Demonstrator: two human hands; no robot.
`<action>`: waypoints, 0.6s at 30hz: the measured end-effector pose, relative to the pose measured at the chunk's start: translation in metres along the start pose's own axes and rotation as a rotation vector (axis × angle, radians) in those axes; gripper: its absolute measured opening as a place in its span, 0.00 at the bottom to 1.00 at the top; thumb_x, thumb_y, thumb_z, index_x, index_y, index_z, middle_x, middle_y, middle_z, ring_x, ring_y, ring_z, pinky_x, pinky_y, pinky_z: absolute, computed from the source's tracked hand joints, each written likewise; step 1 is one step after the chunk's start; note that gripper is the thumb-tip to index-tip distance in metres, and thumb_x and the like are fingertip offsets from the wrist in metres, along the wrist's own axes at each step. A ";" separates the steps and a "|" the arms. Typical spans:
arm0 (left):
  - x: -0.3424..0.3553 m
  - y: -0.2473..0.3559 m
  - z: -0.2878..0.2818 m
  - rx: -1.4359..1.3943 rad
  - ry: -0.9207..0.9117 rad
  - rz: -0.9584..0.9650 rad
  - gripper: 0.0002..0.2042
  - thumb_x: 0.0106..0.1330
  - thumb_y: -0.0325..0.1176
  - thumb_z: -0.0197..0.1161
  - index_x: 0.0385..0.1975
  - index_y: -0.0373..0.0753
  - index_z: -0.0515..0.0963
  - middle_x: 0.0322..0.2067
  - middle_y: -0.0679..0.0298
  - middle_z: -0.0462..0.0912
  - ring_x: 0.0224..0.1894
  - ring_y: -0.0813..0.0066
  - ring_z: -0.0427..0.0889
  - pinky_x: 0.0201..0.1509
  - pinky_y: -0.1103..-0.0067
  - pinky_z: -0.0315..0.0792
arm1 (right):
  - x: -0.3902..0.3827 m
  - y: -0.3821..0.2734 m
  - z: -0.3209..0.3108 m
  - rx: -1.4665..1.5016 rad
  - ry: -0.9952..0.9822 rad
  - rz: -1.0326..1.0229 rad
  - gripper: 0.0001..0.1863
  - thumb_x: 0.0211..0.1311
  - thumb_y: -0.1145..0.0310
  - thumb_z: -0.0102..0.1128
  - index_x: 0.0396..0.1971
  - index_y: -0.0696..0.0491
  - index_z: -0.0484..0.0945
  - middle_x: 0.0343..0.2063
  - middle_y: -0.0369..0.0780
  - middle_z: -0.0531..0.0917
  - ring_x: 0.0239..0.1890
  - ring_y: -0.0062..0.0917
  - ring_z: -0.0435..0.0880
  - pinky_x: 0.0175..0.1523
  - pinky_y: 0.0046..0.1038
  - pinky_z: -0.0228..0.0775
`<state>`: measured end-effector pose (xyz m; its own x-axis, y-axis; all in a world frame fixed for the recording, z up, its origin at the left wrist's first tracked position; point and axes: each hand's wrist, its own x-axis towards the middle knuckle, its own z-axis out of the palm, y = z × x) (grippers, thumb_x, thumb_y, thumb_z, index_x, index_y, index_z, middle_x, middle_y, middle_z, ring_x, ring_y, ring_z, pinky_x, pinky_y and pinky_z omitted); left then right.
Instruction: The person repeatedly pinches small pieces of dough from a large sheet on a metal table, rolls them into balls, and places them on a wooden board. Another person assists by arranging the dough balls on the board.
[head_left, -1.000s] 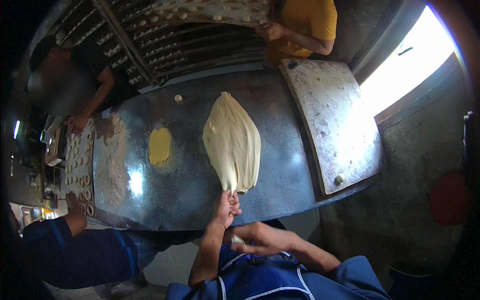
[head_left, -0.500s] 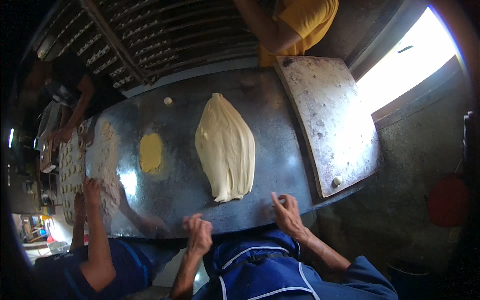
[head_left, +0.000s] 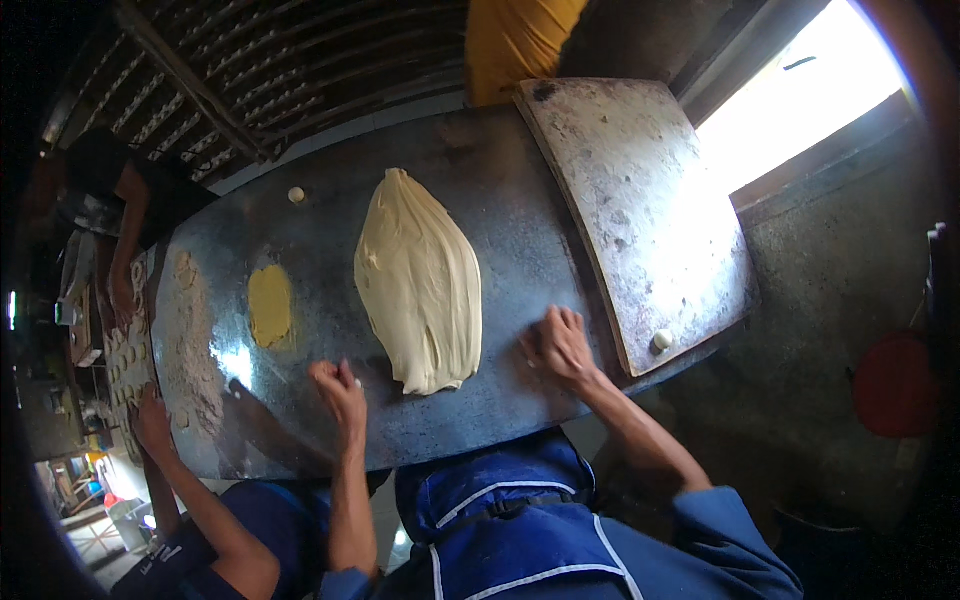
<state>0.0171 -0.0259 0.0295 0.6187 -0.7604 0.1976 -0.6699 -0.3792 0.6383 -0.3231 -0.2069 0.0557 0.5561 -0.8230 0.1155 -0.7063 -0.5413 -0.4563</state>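
A long, pleated mass of pale dough (head_left: 420,280) lies stretched on a dark, sheen-streaked bench (head_left: 330,220) at the centre of the frame, tapering to a tip at the top and ending in a ragged lower edge. A worker's bare hands flank its lower half, both apart from it. The left hand (head_left: 340,395), lower left of the dough, has its fingers bent inward; the right hand (head_left: 562,345), right of centre, is likewise curled, back of the hand uppermost. Whether either is fully clenched cannot be told. Left of the dough, a flat yellow patch (head_left: 270,307) is spread on the bench, with a small dough ball (head_left: 296,195) above it at upper left. Farther left, pale flour (head_left: 195,350) dusts the surface beside a tray (head_left: 128,365) of small dough pieces, where a co-worker's hand (head_left: 152,425) reaches in from the lower left. At right, a worn, pale board (head_left: 640,200) lies aslant, a round white ball (head_left: 662,340) near its lower corner. A blue apron (head_left: 510,500) with white piping fills the lower centre. Yellow clothing (head_left: 515,45) shows at top centre, slatted racks (head_left: 260,70) at upper left and a bright opening (head_left: 800,100) at upper right.
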 end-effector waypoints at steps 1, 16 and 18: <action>-0.002 0.017 0.013 -0.010 0.052 -0.028 0.14 0.67 0.19 0.62 0.42 0.34 0.61 0.37 0.51 0.69 0.40 0.52 0.74 0.47 0.60 0.71 | 0.016 -0.022 0.010 0.014 0.093 -0.012 0.19 0.61 0.60 0.66 0.36 0.60 0.71 0.33 0.51 0.75 0.38 0.47 0.73 0.47 0.48 0.64; -0.062 0.006 -0.006 -0.134 -0.144 0.348 0.12 0.71 0.22 0.61 0.45 0.33 0.63 0.37 0.52 0.69 0.38 0.55 0.74 0.45 0.64 0.71 | -0.064 0.019 0.013 0.143 -0.372 -0.088 0.16 0.62 0.63 0.65 0.37 0.58 0.69 0.34 0.49 0.72 0.42 0.44 0.73 0.48 0.43 0.65; -0.029 0.003 -0.008 -0.071 -0.042 0.161 0.12 0.71 0.21 0.60 0.45 0.33 0.63 0.37 0.51 0.68 0.38 0.54 0.74 0.46 0.63 0.71 | -0.028 0.025 0.003 -0.015 -0.219 -0.053 0.17 0.63 0.61 0.64 0.37 0.57 0.69 0.34 0.49 0.72 0.40 0.45 0.73 0.48 0.44 0.65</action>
<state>0.0001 -0.0009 0.0318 0.4872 -0.8303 0.2706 -0.7269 -0.2138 0.6526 -0.3554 -0.1966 0.0383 0.6731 -0.7374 -0.0560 -0.6791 -0.5863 -0.4417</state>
